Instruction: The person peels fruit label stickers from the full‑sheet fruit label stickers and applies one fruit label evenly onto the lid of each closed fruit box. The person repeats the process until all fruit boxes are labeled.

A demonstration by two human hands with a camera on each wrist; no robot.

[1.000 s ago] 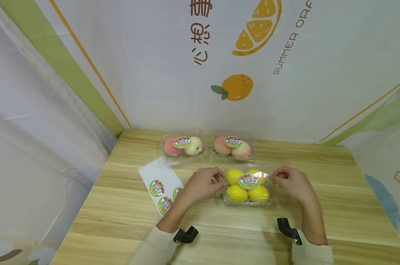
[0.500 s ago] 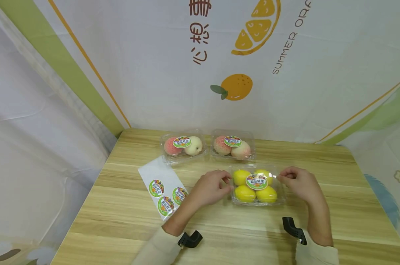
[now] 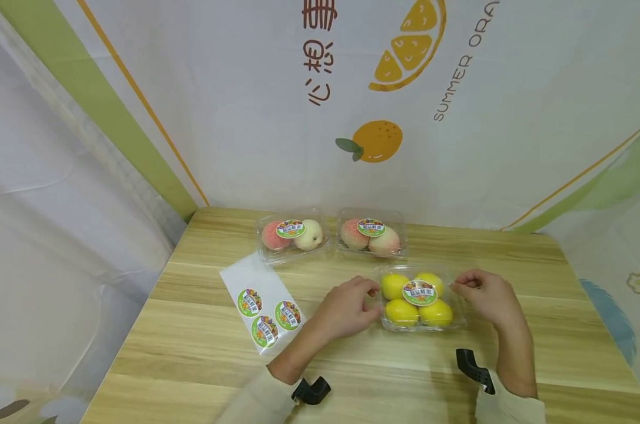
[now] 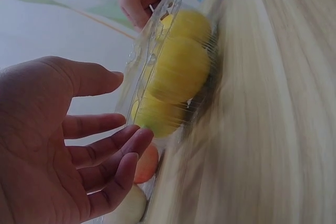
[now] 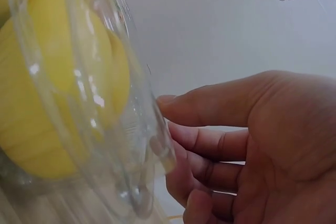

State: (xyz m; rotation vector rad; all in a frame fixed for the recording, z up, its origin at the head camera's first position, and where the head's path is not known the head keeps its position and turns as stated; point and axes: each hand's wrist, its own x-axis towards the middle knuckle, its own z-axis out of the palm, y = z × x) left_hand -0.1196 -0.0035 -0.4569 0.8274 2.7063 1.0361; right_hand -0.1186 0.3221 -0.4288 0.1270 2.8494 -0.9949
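A clear plastic clamshell box (image 3: 460, 315) with several lemons (image 3: 436, 313) inside sits on the table, a round fruit sticker (image 3: 420, 292) on its lid. At its left side is my left hand (image 3: 348, 307), fingers loosely bent and thumb apart, as the left wrist view shows; the fingertips (image 4: 142, 135) are right at the box wall. My right hand (image 3: 489, 297) pinches the box's right rim between thumb (image 5: 194, 106) and forefinger. The other right-hand fingers curl loosely below.
Two more stickered clear boxes stand along the back: the left box (image 3: 293, 254) and the right box (image 3: 346, 250), each holding two peach-like fruits. A white sheet (image 3: 258, 272) with three round stickers lies left of my left hand. A printed curtain (image 3: 245, 118) hangs behind the table.
The lemon box has slid to the right across the table, both hands moving along with it. The sticker sheet, less covered by my left arm, and the two back boxes have stayed put.
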